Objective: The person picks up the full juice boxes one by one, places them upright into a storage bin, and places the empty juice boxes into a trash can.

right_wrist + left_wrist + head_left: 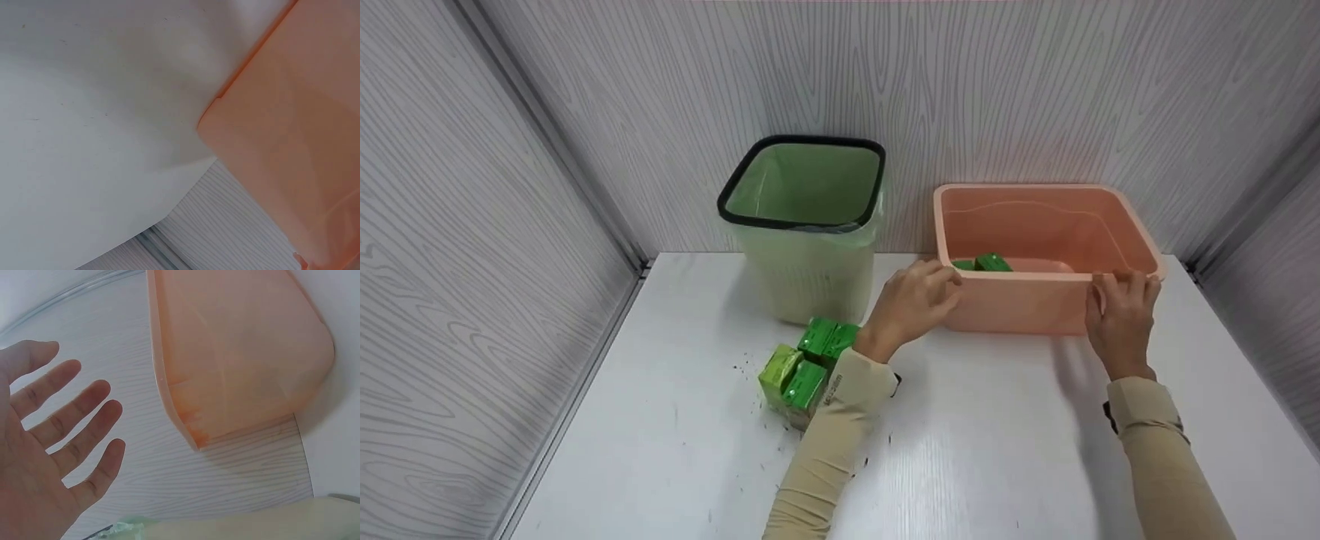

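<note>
My right hand [1121,319] has its fingers hooked over the front rim of a pink plastic bin [1020,304], near the right corner. At the front left corner of the bin is my left hand [915,300]. In the left wrist view its fingers [73,450] are spread and stand apart from the bin wall [242,343]. Small green cartons [992,262] lie inside the bin, partly hidden by its front wall. The right wrist view shows the bin's side [281,140] but not the hand.
Left of the bin stands a pale green trash bin [817,277] with a black rim and a clear liner. Several green cartons [806,384] are grouped on the white table [660,420], partly behind my left forearm. Dark specks are scattered around them. Grained panels [660,90] enclose the table.
</note>
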Demonstrator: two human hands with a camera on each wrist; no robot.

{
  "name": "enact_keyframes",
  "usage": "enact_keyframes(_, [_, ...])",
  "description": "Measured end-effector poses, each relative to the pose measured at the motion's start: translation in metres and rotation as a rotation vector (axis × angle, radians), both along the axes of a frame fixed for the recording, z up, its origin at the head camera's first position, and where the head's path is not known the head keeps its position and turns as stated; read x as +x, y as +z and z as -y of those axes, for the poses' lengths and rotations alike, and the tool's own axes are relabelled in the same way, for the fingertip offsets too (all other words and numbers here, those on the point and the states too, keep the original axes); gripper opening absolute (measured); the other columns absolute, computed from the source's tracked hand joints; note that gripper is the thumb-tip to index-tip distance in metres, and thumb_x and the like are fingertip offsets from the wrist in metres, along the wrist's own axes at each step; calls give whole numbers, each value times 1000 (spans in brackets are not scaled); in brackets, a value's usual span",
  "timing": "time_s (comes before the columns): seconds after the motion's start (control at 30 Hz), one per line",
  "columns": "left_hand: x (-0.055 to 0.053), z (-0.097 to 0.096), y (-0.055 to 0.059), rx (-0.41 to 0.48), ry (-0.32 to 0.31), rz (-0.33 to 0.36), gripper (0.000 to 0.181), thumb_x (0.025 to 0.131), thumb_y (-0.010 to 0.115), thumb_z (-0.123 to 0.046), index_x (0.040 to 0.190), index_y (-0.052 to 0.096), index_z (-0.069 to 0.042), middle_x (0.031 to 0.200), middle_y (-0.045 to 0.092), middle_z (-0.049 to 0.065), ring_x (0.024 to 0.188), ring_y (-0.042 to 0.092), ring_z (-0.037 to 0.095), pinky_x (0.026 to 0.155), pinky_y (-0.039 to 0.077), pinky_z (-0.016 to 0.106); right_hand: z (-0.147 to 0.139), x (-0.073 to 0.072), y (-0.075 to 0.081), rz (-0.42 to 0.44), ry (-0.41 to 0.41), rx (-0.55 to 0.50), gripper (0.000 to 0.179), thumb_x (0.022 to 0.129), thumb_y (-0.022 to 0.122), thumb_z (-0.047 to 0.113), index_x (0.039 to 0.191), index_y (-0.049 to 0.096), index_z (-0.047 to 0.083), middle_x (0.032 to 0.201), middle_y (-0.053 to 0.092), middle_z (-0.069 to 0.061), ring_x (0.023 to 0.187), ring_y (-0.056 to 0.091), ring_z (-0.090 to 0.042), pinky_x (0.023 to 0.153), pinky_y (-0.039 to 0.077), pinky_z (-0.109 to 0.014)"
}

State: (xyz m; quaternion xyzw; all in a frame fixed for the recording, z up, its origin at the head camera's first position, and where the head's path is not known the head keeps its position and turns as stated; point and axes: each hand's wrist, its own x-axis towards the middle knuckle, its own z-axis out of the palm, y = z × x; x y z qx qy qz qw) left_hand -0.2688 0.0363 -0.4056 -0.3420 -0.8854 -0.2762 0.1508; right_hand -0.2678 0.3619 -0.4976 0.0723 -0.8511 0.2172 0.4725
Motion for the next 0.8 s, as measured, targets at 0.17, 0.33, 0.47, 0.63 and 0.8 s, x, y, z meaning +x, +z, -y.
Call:
enact_keyframes(0.17, [4, 11, -4, 7, 26, -7, 18, 98, 70, -24, 110, 75, -11, 106, 71, 2, 98, 65, 18, 86, 52, 29, 1, -2, 2, 13, -8, -15, 9, 97, 62, 0, 100, 63, -8, 106, 52, -33, 101, 40, -50, 78, 43, -69])
enact_keyframes(0.33, [8, 19, -7, 31, 44, 1, 17, 97, 71, -22, 109, 75, -11, 108, 72, 4, 100, 65, 19, 86, 52, 31, -1, -3, 4, 41, -7, 6, 13, 99, 60, 3, 101, 62, -10, 107, 52, -34, 103, 41, -51, 81, 44, -70])
enact_keyframes(0.47, [12, 23, -8, 29, 37, 2, 17, 97, 71, -23, 109, 75, -10, 107, 72, 5, 100, 65, 19, 86, 52, 31, -5, -1, 4, 40, -6, 8, 14, 99, 59, 4, 101, 62, -9, 107, 51, -34, 103, 40, -51, 83, 43, -70])
enact_keyframes(0.63, [18, 28, -13, 19, 38, -32, 16, 98, 70, -23, 106, 75, -10, 105, 72, 4, 99, 66, 20, 86, 52, 34, -7, 1, 5, 41, -3, -5, 13, 100, 59, 4, 101, 62, -9, 108, 51, -35, 105, 39, -52, 86, 41, -74])
enact_keyframes(0.8, [24, 35, -20, 34, 29, -55, 15, 97, 71, -21, 106, 75, -9, 106, 73, 4, 99, 67, 21, 84, 53, 36, -7, 2, 5, 37, -11, -12, 10, 99, 60, 2, 100, 62, -8, 108, 51, -35, 105, 40, -52, 77, 43, -70])
